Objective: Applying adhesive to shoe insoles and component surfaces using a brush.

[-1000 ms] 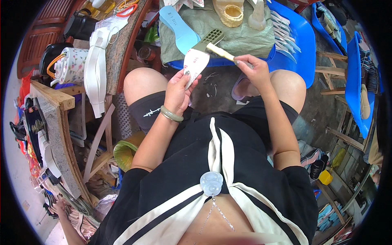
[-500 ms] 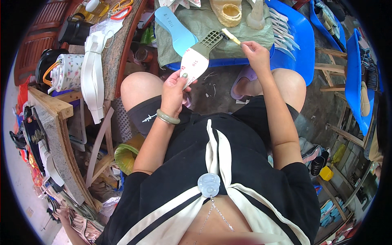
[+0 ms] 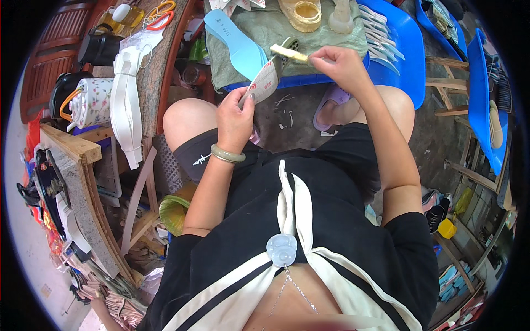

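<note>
My left hand (image 3: 235,120), wearing a pale bangle, pinches one end of a shoe insole (image 3: 266,83). White with red print at my fingers, the insole has an olive lattice part at its far end, now tilted and mostly hidden. My right hand (image 3: 338,65) grips a small brush (image 3: 291,53) by its pale yellow handle. The brush lies across the insole's far end; whether it touches cannot be told. Just beyond, light blue insoles (image 3: 236,43) lie stacked on a green cloth (image 3: 222,69). At the back stand a crusted cream pot (image 3: 307,19) and a whitish bottle (image 3: 340,21).
A blue tray (image 3: 413,66) to the right carries rows of white pieces (image 3: 380,36). More blue trays (image 3: 479,110) sit on wooden racks. On the left, a side table (image 3: 157,83) bears white strips (image 3: 127,105) and a flowered pot (image 3: 96,99). Another person's arm (image 3: 102,309) shows lower left.
The insole has tipped, so its lattice end shows far less. My right hand has shifted left and slightly up, bringing the brush across the insole's far end.
</note>
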`<action>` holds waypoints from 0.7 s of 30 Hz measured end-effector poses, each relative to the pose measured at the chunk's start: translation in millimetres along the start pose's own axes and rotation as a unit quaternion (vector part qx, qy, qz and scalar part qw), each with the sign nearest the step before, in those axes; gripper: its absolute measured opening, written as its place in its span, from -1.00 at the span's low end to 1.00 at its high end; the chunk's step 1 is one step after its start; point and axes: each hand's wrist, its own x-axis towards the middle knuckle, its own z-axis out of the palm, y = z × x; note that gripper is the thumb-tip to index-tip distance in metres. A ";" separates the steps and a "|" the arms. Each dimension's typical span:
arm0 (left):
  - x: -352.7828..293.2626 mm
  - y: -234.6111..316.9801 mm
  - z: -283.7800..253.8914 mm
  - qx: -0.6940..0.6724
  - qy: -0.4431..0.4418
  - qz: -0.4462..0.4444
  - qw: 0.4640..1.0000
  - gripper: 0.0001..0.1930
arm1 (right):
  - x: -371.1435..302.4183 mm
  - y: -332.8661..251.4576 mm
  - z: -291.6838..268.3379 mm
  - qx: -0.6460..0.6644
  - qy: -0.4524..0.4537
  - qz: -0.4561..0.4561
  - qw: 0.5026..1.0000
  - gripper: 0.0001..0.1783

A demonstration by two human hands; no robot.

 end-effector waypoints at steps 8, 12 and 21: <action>-2.8 -5.7 2.3 0.025 0.007 0.007 1.000 -0.82 | -30.9 -24.9 15.7 0.053 -0.006 -0.081 0.995 -0.80; -5.7 -3.3 -0.1 0.076 0.010 0.037 0.996 -0.82 | 1.0 3.3 2.2 -0.008 0.014 -0.026 1.000 -0.74; 1.6 -29.5 2.4 0.006 0.022 -0.042 0.999 -0.84 | 60.0 64.6 -10.0 -0.069 0.042 0.049 0.996 -0.71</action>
